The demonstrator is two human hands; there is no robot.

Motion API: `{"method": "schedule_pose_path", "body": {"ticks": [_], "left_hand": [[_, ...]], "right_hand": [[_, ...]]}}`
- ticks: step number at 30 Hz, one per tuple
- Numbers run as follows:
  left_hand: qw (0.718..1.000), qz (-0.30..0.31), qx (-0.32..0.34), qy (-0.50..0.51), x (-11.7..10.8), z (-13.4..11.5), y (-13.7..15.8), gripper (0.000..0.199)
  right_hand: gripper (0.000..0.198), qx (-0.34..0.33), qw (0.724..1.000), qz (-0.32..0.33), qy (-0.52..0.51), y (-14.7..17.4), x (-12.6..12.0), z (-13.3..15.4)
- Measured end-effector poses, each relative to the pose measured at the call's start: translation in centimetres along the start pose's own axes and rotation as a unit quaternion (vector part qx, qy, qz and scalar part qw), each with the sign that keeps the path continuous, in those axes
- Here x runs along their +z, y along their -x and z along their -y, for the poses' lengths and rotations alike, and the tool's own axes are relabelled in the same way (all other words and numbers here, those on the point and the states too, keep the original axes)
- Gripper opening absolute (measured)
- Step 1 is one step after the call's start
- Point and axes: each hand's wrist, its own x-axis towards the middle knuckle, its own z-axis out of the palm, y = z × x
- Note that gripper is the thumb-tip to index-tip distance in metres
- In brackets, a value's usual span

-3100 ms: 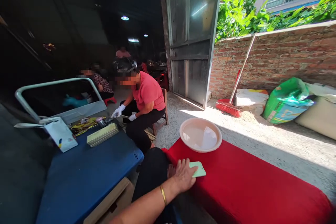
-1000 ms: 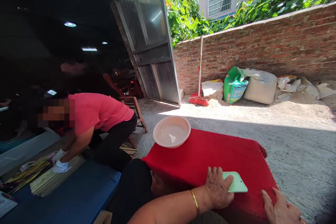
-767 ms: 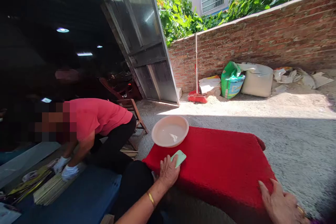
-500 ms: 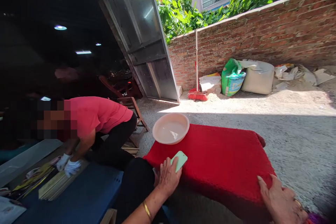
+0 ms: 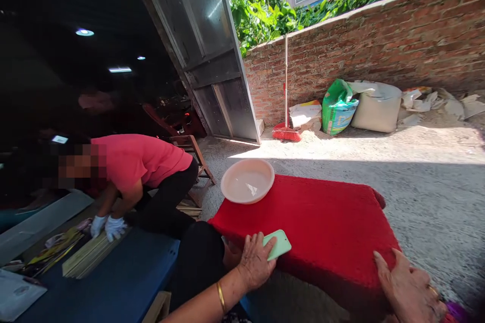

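My left hand (image 5: 257, 261), with a gold bangle at the wrist, is closed around a pale green rounded plastic piece (image 5: 279, 245) that has a small hole near one end. Its underside is hidden. The piece is over the near edge of a red fuzzy cloth (image 5: 326, 217) spread on a low table or bench. At the cloth's right edge lies my right hand (image 5: 411, 282), fingers spread, with a ring on one finger and nothing gripped. A pale pink basin (image 5: 229, 189), apparently holding water, sits at the cloth's far left corner.
To the left, a person in a pink shirt (image 5: 140, 159) bends over a blue surface (image 5: 121, 272), white-gloved hands on a stack of thin strips (image 5: 87, 257). A wooden chair (image 5: 197, 154), metal door (image 5: 212, 60), red broom (image 5: 287, 133), green sack (image 5: 337, 111) and brick wall (image 5: 417, 45) stand beyond.
My left hand has moved right along the cloth's near edge with the green piece. My right hand stays at the right edge. The person's gloved hands have shifted slightly right along the strips.
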Motion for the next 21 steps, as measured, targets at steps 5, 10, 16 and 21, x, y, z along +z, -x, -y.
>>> {"method": "schedule_pose_path", "body": {"ticks": [5,10,16,21], "left_hand": [[0.974,-0.011,-0.212,-0.081,-2.5,9.0,3.0,0.048],[0.986,-0.026,-0.157,-0.046,-2.0,5.1,1.9,0.048],[0.992,-0.025,0.117,0.040,0.8,-7.0,-1.4,0.055],[0.984,-0.013,0.174,0.030,1.2,-8.6,-2.6,0.060]], "right_hand": [[0.073,-0.005,1.000,-0.003,-0.001,-0.1,0.1,-0.1],[0.071,0.007,1.000,-0.004,-0.003,-0.1,-0.3,0.3],[0.069,-0.009,0.999,-0.039,-0.009,0.3,0.1,0.3],[0.070,-0.001,1.000,-0.010,0.006,0.2,-0.2,0.3]]}}
